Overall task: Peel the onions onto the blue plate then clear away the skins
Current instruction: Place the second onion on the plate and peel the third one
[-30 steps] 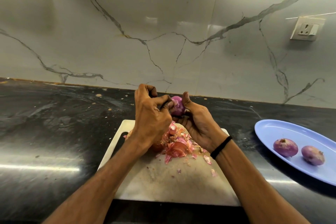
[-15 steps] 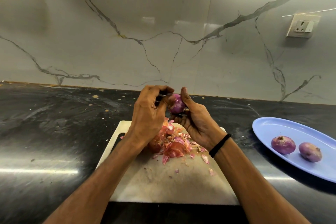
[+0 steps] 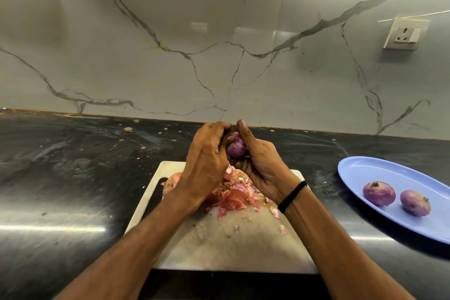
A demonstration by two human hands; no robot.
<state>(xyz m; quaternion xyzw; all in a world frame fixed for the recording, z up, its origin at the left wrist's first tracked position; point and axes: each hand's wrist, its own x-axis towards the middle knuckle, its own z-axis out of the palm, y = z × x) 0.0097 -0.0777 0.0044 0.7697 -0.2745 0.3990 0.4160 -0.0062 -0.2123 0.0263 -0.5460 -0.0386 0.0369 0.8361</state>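
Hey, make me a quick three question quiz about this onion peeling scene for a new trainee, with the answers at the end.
1. How many onions lie on the blue plate?
2. True or false: the skins are piled on the plate.
3. Which wrist wears the black wristband: A left, B right, C neither?
Key: 1 two; 2 false, they lie on the white cutting board; 3 B.
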